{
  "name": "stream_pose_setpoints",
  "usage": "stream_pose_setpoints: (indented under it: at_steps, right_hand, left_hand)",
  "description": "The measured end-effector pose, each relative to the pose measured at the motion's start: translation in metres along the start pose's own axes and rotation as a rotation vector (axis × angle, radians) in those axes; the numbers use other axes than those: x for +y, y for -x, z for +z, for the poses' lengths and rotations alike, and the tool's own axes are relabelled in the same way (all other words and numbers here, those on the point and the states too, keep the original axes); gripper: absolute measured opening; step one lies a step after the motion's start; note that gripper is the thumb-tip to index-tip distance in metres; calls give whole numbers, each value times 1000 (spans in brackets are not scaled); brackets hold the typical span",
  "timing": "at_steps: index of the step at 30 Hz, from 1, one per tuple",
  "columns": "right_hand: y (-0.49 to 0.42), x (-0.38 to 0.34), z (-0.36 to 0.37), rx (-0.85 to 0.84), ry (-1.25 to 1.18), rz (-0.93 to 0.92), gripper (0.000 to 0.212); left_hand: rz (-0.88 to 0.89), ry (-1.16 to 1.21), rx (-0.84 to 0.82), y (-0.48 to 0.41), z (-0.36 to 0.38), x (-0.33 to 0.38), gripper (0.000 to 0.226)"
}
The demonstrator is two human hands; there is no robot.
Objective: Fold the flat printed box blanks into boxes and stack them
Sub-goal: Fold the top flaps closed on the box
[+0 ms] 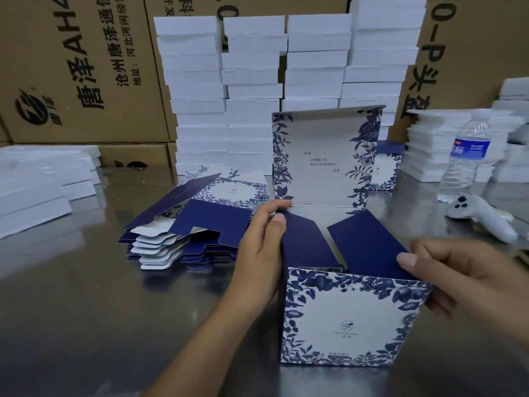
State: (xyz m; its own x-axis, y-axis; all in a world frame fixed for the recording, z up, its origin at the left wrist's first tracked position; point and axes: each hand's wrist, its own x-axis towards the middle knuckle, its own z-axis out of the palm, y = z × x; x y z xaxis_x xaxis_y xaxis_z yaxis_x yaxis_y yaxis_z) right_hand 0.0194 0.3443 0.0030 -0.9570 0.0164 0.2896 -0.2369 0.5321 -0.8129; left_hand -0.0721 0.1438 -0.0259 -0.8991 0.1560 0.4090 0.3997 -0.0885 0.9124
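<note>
Half-folded printed box near the front edge of the steel worktop, lid up. Held at both sides: left hand pinching the left flap, right hand pinching the right flap. Probably light, thin card, easy to crease; best held by the walls.

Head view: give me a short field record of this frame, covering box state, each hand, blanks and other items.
box: printed box stands on the steel table, lid upright, navy side flaps folded partly inward
left hand: holds the box's left side, thumb on the left flap
right hand: holds the right side, thumb on the right flap
blanks: stack of flat blanks left of the box
behind: one folded box, white foam stacks, cartons
right: water bottle, white controller
</note>
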Motion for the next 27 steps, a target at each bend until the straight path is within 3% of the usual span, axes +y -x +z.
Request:
stream_pose_setpoints:
  at_steps: [7,11,15,18,21,23,27]
  right_hand:
    - [-1,1,8,9,-247,2,54]
    - [-7,-3,10,53,-259,41,41]
    - [-5,-8,15,60,-243,43,43]
    - [-12,-6,21,307,-288,29,51]
    - [-37,3,21,533,-400,112,42]
    - [-57,9,20,482,-492,193,35]
    - [-87,6,16,200,-818,291,33]
  left_hand:
    - [19,10,-24,-1,-2,-4,20]
    - [23,46,-21,-3,-3,-7,27]
    - [4,39,-58,-5,-3,-7,33]
    - [7,45,-56,-5,-3,-6,27]
    - [13,78,-54,-3,-1,-5,21]
    - [-4,124,-45,-3,-1,-5,19]
    - [-43,172,-52,-3,-1,-4,24]
